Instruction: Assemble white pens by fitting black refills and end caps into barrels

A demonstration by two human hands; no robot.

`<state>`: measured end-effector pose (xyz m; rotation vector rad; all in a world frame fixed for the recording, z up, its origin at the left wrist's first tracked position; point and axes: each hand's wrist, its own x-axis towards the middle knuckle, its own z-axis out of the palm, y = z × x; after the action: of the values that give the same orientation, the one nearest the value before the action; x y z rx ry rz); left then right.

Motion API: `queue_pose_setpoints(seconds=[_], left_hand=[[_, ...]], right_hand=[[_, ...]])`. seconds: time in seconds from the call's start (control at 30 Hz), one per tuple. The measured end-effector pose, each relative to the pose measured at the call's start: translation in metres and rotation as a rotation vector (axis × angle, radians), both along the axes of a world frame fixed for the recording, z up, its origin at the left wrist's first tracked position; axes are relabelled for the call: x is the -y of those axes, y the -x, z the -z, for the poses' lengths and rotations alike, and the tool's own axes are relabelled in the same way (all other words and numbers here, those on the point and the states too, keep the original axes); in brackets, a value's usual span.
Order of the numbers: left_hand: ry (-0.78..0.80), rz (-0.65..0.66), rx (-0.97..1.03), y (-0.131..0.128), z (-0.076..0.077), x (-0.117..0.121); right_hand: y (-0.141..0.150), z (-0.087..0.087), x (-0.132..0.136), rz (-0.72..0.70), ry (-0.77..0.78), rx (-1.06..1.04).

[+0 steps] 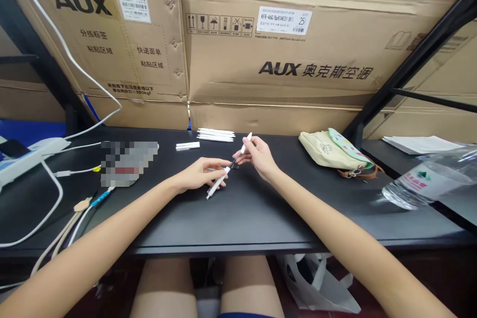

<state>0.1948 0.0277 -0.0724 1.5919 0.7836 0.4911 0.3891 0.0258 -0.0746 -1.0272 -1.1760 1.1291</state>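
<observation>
On my feed, cardboard AUX air-conditioner cartons filled the far side of a black desk. At the right end sat a plastic water bottle on its side, loose papers and a beige canvas pouch. At the left end were a white power strip and several cables, including one with a blue section. A pixelated patch hid whatever lay beside them; I couldn't identify it.

Further in, a small row of white pen barrels lay near the far edge, with two more white pieces just left of it.

Both hands were up at mid-desk, close together. The left hand was closed around a white pen barrel, its fingers lying over it, with the barrel's lower end angled toward me. The right hand pinched a shorter white pen piece between thumb and forefinger. A thin dark refill ran from that piece toward the barrel's upper end. Whether it entered the barrel, I couldn't tell.
</observation>
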Motion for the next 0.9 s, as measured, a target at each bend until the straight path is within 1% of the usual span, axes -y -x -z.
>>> queue_pose_setpoints(seconds=[0.3,0.43,0.6,0.73,0.8,0.83,0.9], left_hand=[[-0.002,0.032,0.003,-0.001,-0.001,0.001],[-0.014,0.005,0.024,-0.001,0.000,0.000],[-0.039,-0.092,0.060,-0.002,-0.001,-0.002],[-0.084,-0.161,0.087,-0.002,-0.002,-0.002],[-0.121,-0.190,0.080,-0.001,-0.002,-0.002],[-0.142,-0.194,0.069,-0.001,-0.002,-0.002],[-0.183,-0.186,0.049,-0.001,-0.002,-0.003]], right_hand=[[0.003,0.006,0.000,0.017,-0.045,-0.006],[0.008,0.006,0.003,0.008,-0.053,-0.038],[0.011,0.005,0.006,-0.077,-0.061,-0.074],[0.002,0.001,0.006,-0.214,-0.016,-0.044],[-0.003,-0.001,0.006,-0.281,-0.004,-0.009],[-0.004,-0.001,0.006,-0.293,-0.007,0.023],[-0.007,-0.002,0.006,-0.266,-0.023,0.134]])
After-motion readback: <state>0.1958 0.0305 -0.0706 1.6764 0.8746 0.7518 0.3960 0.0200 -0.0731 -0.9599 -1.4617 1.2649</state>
